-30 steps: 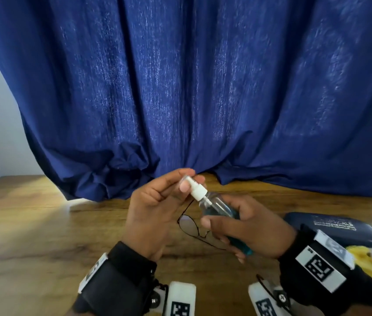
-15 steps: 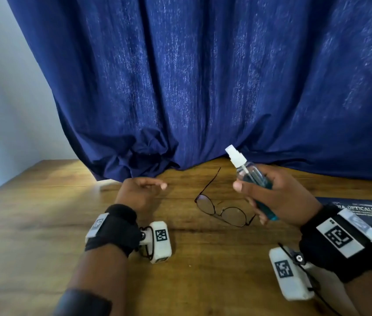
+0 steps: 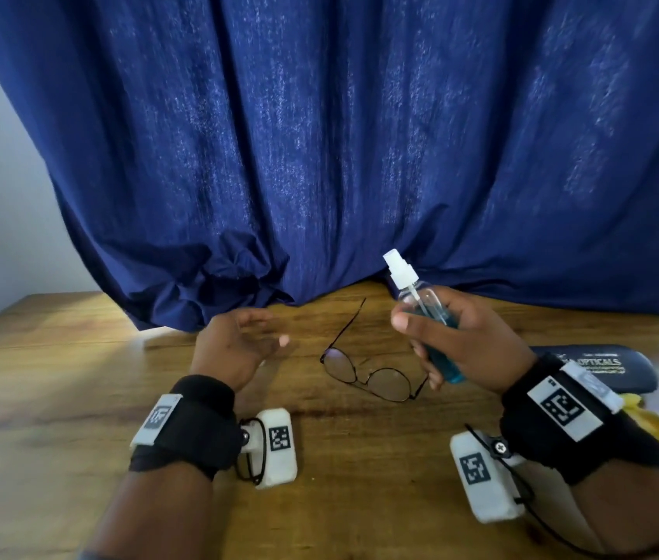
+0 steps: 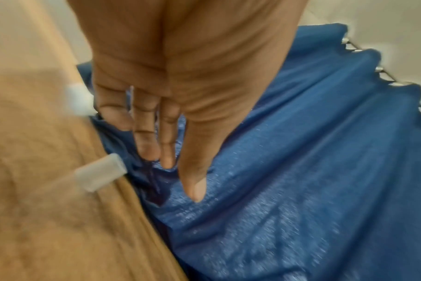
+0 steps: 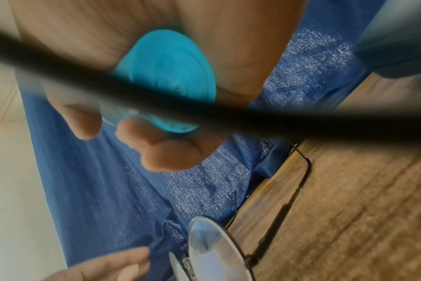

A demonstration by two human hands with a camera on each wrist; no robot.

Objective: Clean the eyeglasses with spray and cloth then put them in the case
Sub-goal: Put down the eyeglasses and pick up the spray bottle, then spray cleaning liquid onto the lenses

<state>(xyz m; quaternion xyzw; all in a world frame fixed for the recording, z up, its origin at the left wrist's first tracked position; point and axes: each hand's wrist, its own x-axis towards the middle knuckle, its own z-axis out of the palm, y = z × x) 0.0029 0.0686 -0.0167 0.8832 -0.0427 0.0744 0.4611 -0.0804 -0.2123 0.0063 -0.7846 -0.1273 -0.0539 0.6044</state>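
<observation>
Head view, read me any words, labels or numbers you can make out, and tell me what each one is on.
"OPTICALS": white print on the dark blue glasses case; its start is hidden behind the right hand.
Smaller line under it on the case: too small to read.
Square black-and-white code markers on the wrist bands and white camera units: patterns, no words.
Spray bottle: no label seen.

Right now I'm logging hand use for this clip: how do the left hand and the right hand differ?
The right hand grips the spray bottle, fingers curled round it; the left hand holds nothing, its fingers loose. The right hand is raised beside the eyeglasses, while the left hand sits apart on their other side, nearer the blue curtain. Both wear black wrist straps with white tags.
</observation>
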